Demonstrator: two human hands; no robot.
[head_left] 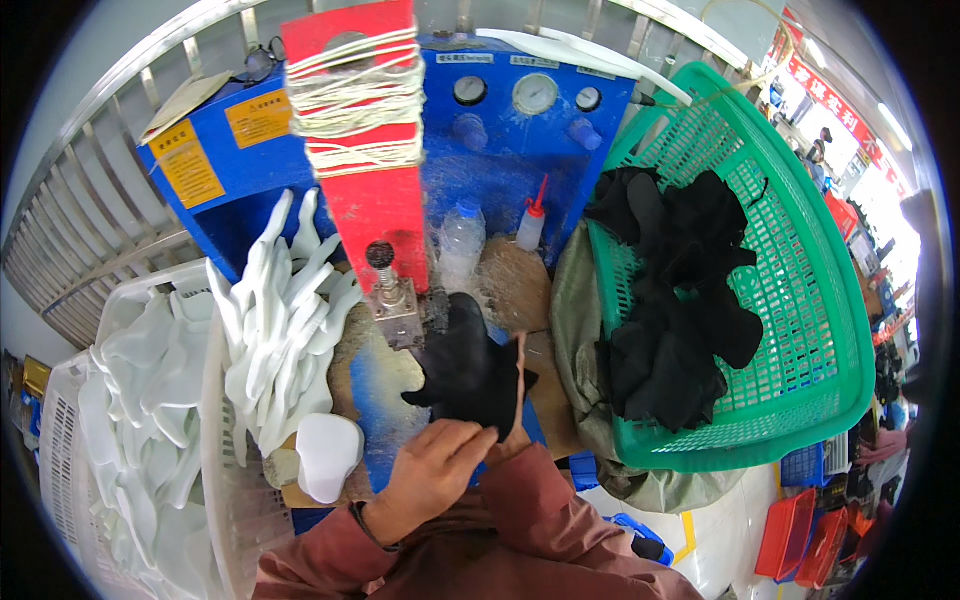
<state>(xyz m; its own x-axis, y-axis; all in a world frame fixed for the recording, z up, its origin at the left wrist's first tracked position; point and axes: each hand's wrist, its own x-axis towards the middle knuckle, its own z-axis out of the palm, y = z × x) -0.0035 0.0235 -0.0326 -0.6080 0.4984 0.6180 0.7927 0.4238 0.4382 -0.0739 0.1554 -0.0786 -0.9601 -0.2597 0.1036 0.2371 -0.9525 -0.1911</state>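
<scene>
A: What are the fingers doing?

B: The left hand (430, 470) has its fingers bent and drawn close together, pinching the lower edge of a black cloth (465, 375). The right hand (513, 440) is mostly hidden; one finger stretches up along the cloth's right edge. I can't tell how far its other fingers are closed.

A: So where is the cloth?

B: In front of the person, just below the metal clamp (398, 310) on a red arm (375, 215). I can't tell whether the two touch. Under it is a worn blue board (385, 390).

A: And around the hands?

B: Reddish-brown sleeves (545, 510) cover the forearms, and a dark band (375, 528) circles the left wrist. One white pad (330, 457) lies to the left, beside a leaning heap of long white pieces (285, 340).

A: Farther out?

B: On the far left, a white basket (215, 450) holds more white pieces. On the right, a green basket (800, 400) carries a pile of black cloths (675, 300). Behind the cloth stand a clear bottle (462, 245) and a small red-tipped bottle (531, 228), below the dials (535, 93) of a blue machine (500, 135). White cord (355, 95) wraps the red arm.
</scene>
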